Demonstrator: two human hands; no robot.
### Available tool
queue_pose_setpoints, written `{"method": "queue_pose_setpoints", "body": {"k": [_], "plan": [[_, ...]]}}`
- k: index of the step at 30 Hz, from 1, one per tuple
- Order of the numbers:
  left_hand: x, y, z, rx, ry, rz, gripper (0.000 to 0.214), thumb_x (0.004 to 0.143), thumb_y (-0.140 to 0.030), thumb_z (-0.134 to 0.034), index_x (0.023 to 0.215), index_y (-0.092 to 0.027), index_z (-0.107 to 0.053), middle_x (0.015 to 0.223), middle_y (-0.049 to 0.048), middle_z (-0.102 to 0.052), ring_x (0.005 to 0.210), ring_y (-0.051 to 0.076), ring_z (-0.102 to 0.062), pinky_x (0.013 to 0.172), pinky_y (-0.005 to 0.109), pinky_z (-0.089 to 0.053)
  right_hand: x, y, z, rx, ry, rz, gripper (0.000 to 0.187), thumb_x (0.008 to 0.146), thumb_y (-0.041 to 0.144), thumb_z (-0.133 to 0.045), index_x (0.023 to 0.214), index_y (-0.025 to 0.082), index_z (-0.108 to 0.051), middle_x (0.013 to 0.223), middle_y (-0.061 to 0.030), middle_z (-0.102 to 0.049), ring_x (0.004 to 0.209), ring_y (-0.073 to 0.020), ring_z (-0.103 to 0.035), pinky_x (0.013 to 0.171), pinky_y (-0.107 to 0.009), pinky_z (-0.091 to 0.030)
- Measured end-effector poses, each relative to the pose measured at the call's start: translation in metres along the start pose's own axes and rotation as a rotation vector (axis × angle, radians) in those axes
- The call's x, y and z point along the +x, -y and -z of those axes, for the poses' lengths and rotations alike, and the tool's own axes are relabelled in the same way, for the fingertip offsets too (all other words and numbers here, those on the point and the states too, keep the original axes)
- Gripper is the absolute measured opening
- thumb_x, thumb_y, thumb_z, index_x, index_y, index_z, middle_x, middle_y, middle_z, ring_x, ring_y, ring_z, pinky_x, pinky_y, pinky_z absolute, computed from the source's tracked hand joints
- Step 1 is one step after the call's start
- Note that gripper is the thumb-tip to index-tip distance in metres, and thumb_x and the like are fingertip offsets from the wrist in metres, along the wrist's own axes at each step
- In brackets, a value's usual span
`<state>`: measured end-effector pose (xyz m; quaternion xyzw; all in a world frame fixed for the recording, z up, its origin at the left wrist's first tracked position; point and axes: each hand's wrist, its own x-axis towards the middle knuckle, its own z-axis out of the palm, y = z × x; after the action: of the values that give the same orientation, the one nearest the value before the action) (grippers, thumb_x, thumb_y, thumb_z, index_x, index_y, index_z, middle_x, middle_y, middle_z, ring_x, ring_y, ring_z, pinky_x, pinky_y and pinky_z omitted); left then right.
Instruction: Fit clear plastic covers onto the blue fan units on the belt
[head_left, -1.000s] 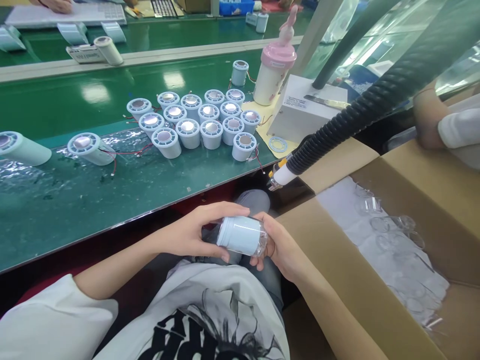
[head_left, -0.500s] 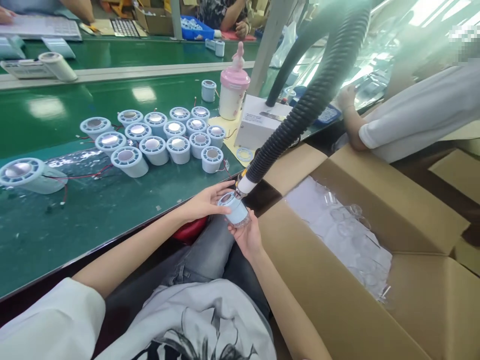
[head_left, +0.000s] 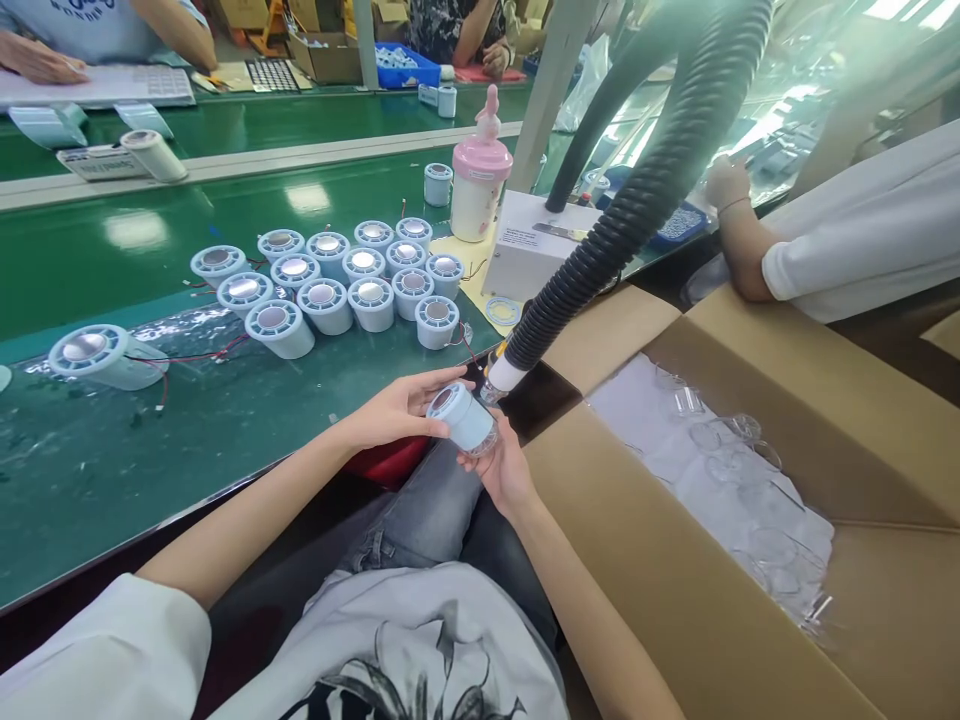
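Note:
Over my lap, both hands hold a light-blue cylindrical housing, tilted, with a ringed end toward the upper left and a clear part at its lower end. My left hand grips the ringed end between thumb and fingers. Around the clear lower end curl the fingers of my right hand. Just right of the housing is the nozzle of a black ribbed hose; I cannot tell whether they touch. Several similar blue housings with thin red and black wires stand on the green work surface.
An open cardboard box with clear plastic parts stands at my right. Behind the hose are a white machine box and a pink-lidded bottle. A co-worker's arm is at right; other people sit across the bench.
The housing has shifted slightly left of the nozzle and tilted more, both hands keeping hold. The whole view has swung a little, moving the bench items rightward in the picture.

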<state>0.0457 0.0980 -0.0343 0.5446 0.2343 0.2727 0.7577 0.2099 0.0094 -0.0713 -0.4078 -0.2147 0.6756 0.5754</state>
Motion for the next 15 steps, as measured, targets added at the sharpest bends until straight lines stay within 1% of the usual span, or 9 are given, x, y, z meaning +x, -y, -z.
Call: {"method": "queue_pose_setpoints", "body": {"k": [3, 8, 12, 15], "plan": [[-0.001, -0.001, -0.001, 0.027, 0.017, -0.002, 0.075, 0.061, -0.017, -0.085, 0.131, -0.023, -0.058, 0.138, 0.0145, -0.056, 0.127, 0.031, -0.053, 0.107, 0.045, -0.040, -0.002, 0.001, -0.001, -0.015, -0.004, -0.014, 0.053, 0.071, 0.069, -0.062, 0.093, 0.023, -0.051, 0.064, 0.0030, -0.065, 0.045, -0.0123, -0.059, 0.039, -0.021, -0.044], [-0.003, -0.008, -0.007, 0.096, 0.084, -0.024, 0.070, 0.062, -0.014, -0.084, 0.128, -0.018, -0.058, 0.134, 0.0161, -0.058, 0.121, 0.029, -0.057, 0.102, 0.041, -0.045, -0.007, 0.005, -0.003, -0.062, -0.014, -0.033, 0.051, 0.073, 0.070, -0.058, 0.089, 0.022, -0.051, 0.061, 0.0026, -0.063, 0.042, -0.0114, -0.057, 0.036, -0.020, -0.043], [-0.012, -0.013, -0.008, 0.193, 0.133, -0.108, 0.061, 0.065, -0.011, -0.081, 0.120, -0.019, -0.056, 0.132, 0.0145, -0.057, 0.118, 0.025, -0.058, 0.099, 0.037, -0.048, -0.017, 0.015, -0.002, -0.123, -0.034, 0.010, 0.052, 0.070, 0.067, -0.064, 0.090, 0.020, -0.053, 0.061, 0.0040, -0.064, 0.042, -0.0103, -0.058, 0.036, -0.018, -0.043], [-0.023, -0.017, -0.009, 0.327, 0.123, -0.228, 0.053, 0.069, -0.011, -0.077, 0.115, -0.020, -0.052, 0.129, 0.0133, -0.056, 0.115, 0.023, -0.059, 0.092, 0.035, -0.051, -0.026, 0.024, -0.001, -0.162, -0.050, 0.047, 0.050, 0.069, 0.062, -0.068, 0.090, 0.020, -0.052, 0.060, 0.0051, -0.064, 0.041, -0.0097, -0.058, 0.036, -0.017, -0.043]]}}
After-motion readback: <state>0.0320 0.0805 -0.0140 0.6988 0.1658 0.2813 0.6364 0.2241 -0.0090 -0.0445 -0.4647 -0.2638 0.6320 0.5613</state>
